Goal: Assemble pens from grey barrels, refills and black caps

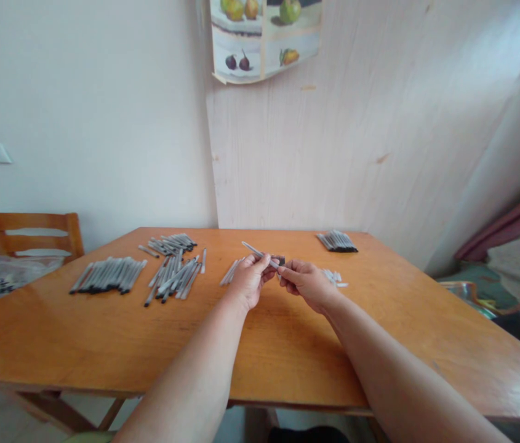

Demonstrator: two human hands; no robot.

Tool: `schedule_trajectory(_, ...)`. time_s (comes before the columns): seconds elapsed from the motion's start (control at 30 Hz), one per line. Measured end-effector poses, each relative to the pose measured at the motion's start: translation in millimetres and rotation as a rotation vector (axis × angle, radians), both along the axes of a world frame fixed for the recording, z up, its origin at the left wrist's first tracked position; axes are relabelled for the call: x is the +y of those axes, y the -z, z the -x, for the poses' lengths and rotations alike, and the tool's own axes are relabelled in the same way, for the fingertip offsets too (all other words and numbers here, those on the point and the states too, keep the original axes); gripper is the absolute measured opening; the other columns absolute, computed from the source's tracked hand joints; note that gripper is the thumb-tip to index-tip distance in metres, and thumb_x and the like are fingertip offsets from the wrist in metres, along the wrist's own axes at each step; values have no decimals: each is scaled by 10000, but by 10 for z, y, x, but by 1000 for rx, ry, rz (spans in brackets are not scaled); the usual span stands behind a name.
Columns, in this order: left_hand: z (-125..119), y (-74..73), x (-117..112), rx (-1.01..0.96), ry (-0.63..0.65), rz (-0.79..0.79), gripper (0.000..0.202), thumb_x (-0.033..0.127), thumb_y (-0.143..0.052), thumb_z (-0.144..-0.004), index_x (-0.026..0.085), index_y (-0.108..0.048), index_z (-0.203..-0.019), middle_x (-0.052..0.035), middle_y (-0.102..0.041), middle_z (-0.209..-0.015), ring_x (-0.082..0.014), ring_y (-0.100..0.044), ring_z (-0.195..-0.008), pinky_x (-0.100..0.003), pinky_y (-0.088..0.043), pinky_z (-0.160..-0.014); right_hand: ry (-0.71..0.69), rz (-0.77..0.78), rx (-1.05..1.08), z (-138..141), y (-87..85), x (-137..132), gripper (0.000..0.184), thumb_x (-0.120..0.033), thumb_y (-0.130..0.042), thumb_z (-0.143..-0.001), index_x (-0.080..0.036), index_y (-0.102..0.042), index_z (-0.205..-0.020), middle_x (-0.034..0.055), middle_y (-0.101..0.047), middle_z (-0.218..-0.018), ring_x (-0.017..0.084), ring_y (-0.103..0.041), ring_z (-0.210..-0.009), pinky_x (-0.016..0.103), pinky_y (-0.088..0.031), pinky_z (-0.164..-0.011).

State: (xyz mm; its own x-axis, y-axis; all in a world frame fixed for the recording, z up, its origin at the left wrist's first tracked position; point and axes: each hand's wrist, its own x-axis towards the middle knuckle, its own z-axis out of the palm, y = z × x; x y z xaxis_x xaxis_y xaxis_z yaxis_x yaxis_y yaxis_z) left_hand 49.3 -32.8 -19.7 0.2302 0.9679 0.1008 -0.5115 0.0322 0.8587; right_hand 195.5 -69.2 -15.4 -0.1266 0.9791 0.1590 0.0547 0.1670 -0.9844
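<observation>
Head view. The pen [255, 251] was held above the middle of the table [186, 344], between the two hands and slanting up to the left. The left hand [251, 280] grasped its shaft between thumb and fingers, apparently to steady it while leaving its far end free. The fingers of the right hand [308, 285] were pinched at its near end; whether a small part also lay between them could not be told. The two-handed hold probably kept the pen from turning or tipping. A dark block [280, 260] showed just behind the fingertips, too hidden to identify.

White tubes [229, 272] lay beside the left hand and more sticks [335, 278] beyond the right, both seemingly within easy reach. At the table's left, a row [108, 275] of pens lay side by side with black ends toward the person, perhaps so that the ends could be compared at a glance. A loose heap [176, 277] lay to its right, the pens crossing at several angles, with a further pile [173, 244] behind. A neat stack [337, 241] occupied the far right, black ends likewise facing the person; its distance from the other groups probably kept it from mixing with them.
</observation>
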Motion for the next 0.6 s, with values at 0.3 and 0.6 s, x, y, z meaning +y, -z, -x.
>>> schedule_trajectory(0.3, -11, -9, -3, 40, -93, 19, 320, 366, -767, -654, 161, -560, -786, -43, -681, -737, -112, -619, -639, -223, -448, -612, 23, 49, 17, 26, 10, 7, 362, -530, -529, -818, -170, -549, -782, 30, -630, -659, 76, -490, -455, 201, -305, -407)
schedule_trajectory(0.6, -12, 21, 1, 62, -94, 18, 325, 370, -772, -648, 159, -562, -779, -40, -676, -730, -106, -614, -623, -222, -453, -604, 29, 20, -23, 27, 34, 9, 273, -436, -620, -775, -180, -529, -753, -5, -609, -635, 61, -469, -466, 190, -317, -432)
